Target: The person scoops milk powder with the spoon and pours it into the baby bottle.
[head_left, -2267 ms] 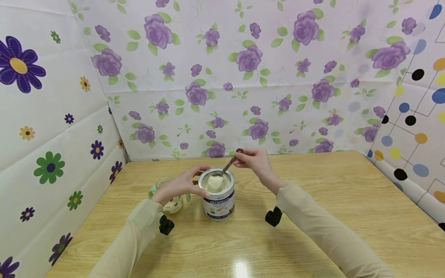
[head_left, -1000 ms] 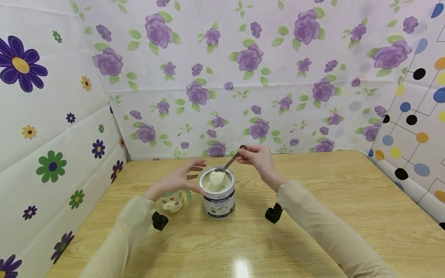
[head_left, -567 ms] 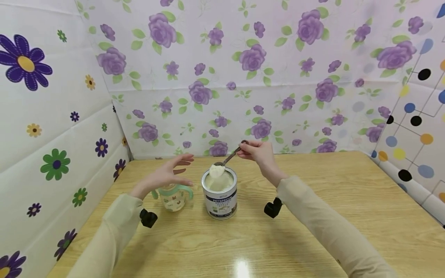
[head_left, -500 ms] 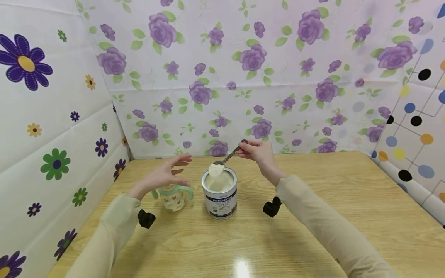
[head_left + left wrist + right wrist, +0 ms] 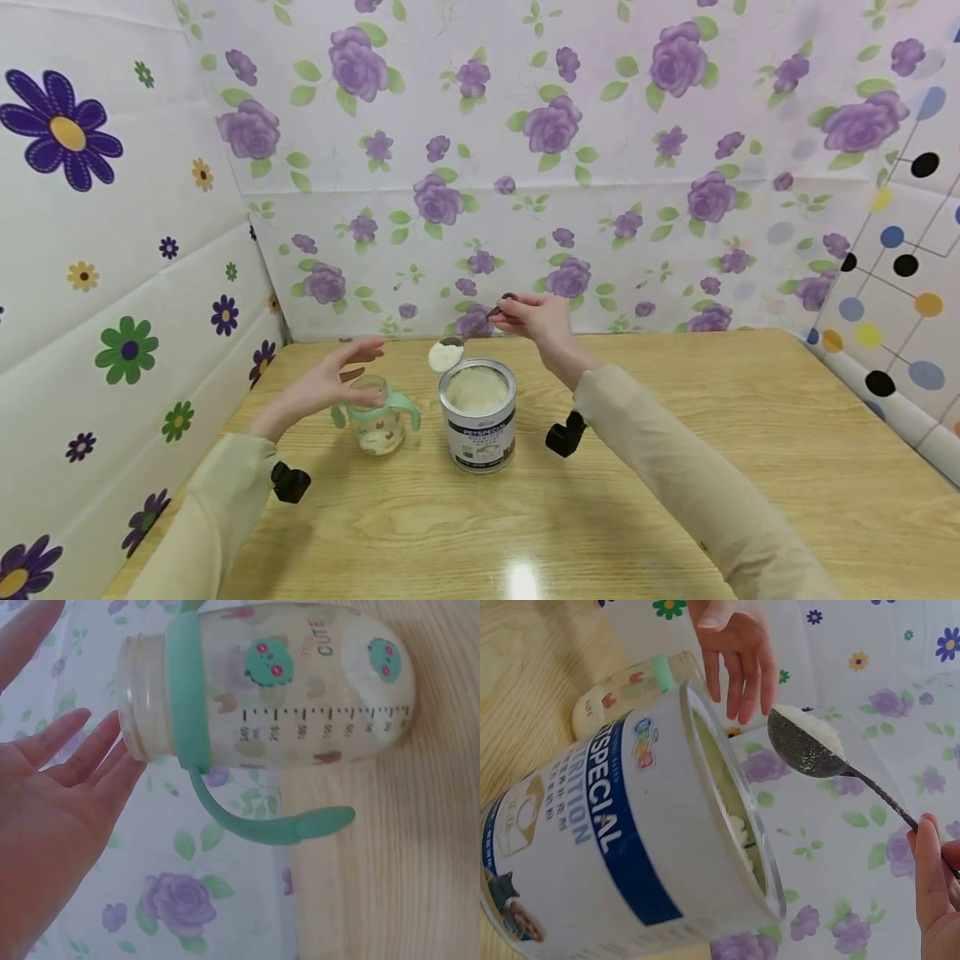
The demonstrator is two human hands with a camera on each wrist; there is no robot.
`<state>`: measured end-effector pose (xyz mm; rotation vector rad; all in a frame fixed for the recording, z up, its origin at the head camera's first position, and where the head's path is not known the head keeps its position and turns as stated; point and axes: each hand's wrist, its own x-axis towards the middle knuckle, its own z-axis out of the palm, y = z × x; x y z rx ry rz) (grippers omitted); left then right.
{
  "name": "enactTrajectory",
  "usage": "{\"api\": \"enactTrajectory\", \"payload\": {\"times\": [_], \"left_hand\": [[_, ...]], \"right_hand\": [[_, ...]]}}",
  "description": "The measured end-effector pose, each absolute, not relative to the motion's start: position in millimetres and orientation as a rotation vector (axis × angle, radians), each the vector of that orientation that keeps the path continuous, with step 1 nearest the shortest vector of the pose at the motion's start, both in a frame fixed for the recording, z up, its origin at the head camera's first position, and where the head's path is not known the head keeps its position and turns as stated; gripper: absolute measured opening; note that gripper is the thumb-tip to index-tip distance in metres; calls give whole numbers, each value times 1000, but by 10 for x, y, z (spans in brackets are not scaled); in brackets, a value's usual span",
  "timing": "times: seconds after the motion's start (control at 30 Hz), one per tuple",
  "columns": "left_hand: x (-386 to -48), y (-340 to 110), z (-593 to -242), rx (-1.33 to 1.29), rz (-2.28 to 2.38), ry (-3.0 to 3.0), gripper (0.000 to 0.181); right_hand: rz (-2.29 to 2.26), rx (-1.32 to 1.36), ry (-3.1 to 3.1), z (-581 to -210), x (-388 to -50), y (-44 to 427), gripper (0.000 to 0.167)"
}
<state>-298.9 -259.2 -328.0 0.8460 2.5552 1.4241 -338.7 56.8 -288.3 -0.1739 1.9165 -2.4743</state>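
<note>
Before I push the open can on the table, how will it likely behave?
The can will probably feel stiff: its rounded wall shows no sagging. The powder inside suggests some weight. It stands upright on a broad base, so a gentle push may slide rather than tip it.

Head view: small can print (image 5: 483, 444) perhaps illegible; bottle neck (image 5: 371, 384) partly behind left hand (image 5: 324, 387).

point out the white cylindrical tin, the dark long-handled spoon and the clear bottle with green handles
White cylindrical tin (image 5: 481, 433): head view, navy label band.
Dark long-handled spoon (image 5: 801, 750): right wrist view, underside of bowl.
Clear bottle with green handles (image 5: 296, 694): left wrist view, side wall.
</note>
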Motion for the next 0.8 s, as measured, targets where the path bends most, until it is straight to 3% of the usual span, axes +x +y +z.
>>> {"api": "enactTrajectory", "payload": {"times": [0.8], "left_hand": [[-3009, -2823, -3586, 752, 1428, 2631, 78]], "right_hand": [[-2435, -164, 1889, -2807, -3407, -79, 22]]}}
